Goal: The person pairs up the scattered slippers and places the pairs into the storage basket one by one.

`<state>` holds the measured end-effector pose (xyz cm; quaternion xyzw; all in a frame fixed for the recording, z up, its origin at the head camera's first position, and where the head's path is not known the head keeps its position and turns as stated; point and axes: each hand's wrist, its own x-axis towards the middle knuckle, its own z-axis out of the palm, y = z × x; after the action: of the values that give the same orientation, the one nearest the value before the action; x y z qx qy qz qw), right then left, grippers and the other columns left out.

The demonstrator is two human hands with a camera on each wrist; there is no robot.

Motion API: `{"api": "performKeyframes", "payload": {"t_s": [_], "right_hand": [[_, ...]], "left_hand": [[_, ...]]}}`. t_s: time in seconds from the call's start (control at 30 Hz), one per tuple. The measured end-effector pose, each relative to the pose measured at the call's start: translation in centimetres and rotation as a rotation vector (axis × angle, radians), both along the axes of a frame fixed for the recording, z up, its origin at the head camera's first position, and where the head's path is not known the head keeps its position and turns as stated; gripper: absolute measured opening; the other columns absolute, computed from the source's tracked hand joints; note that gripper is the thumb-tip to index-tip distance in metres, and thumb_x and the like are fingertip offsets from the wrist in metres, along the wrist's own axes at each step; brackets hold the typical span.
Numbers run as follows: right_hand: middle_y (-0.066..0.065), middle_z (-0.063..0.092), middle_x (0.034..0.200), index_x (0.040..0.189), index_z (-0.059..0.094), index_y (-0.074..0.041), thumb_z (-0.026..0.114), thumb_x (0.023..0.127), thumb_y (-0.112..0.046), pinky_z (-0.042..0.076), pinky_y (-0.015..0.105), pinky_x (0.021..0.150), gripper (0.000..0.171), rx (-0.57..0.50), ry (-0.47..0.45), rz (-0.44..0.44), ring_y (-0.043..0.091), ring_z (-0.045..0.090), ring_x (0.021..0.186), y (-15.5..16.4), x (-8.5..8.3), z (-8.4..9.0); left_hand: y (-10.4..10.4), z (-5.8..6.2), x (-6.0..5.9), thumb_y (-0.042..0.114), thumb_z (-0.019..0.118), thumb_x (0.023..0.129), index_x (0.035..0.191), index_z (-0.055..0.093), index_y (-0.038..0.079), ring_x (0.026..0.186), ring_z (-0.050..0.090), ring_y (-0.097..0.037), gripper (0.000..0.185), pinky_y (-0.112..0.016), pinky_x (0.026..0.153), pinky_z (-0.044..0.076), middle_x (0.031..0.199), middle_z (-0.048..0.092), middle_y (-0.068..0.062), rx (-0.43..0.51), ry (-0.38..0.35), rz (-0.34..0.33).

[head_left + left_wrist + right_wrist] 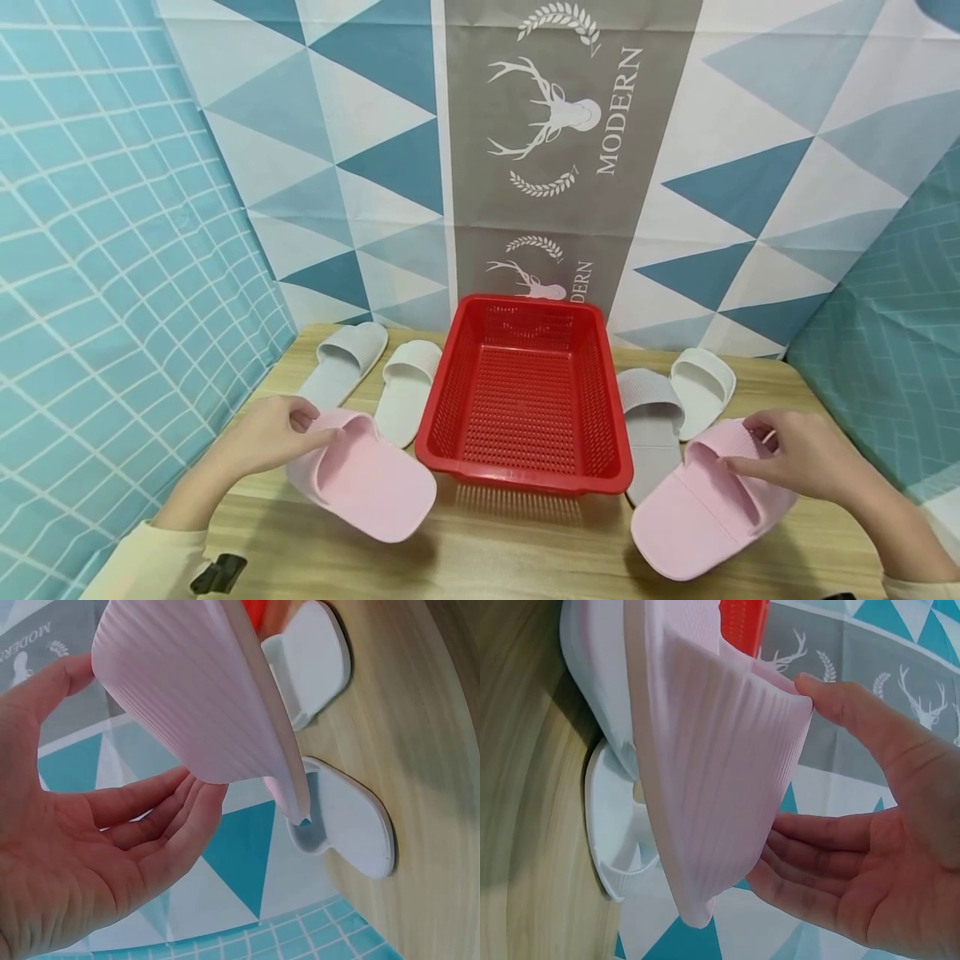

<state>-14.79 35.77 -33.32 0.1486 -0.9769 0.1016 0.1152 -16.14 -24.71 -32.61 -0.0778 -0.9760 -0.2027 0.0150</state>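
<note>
Pink slippers [362, 477]: two. Grey slippers [347, 358]: two. White slippers [407, 390]: two. Red basket [525, 477]: one.

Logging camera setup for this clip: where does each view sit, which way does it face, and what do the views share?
Head: worn on the head, looking forward and down at the table, red basket and six slippers; both hands and sleeves show.
Left wrist: at the left wrist, looking past the left hand gripping the left pink slipper; palm and fingers show.
Right wrist: at the right wrist, looking past the right hand gripping the right pink slipper; palm and fingers show.
Shared: each wrist view's hand and pink slipper also appear in the head view.
</note>
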Motion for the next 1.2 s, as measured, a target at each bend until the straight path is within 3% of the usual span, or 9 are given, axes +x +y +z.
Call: {"api": "performKeyframes", "payload": {"t_s": [0.27,0.83,1.2], "right_hand": [[-0.004,0.067,0.075,0.084,0.071,-0.01,0.086,0.061,-0.039,0.042,0.02,0.054,0.04,-0.009,-0.029,-0.031,-0.002,0.051,0.063,-0.6,0.2,0.6],[-0.005,0.068,0.076,0.089,0.072,-0.01,0.085,0.065,-0.04,0.044,0.019,0.055,0.04,-0.058,-0.085,-0.01,-0.005,0.053,0.063,-1.5,0.5,2.0],[-0.002,0.07,0.077,0.09,0.072,-0.01,0.083,0.067,-0.043,0.044,0.02,0.053,0.042,-0.095,-0.088,-0.075,-0.003,0.055,0.063,-2.7,0.6,3.2]], "left_hand": [[0.5,0.6,0.2,0.046,0.07,0.079,0.098,0.067,-0.004,0.08,0.066,-0.018,0.053,-0.034,0.067,0.053,0.086,0.072,-0.01,0.002,-0.016,0.02],[1.5,1.4,0.5,0.043,0.071,0.078,0.095,0.067,-0.004,0.079,0.066,-0.019,0.05,-0.034,0.067,0.053,0.085,0.071,-0.009,0.001,-0.006,0.024],[2.4,2.1,0.8,0.047,0.07,0.079,0.1,0.066,-0.006,0.081,0.065,-0.021,0.057,-0.033,0.064,0.051,0.087,0.071,-0.013,0.015,-0.015,0.058]]}}
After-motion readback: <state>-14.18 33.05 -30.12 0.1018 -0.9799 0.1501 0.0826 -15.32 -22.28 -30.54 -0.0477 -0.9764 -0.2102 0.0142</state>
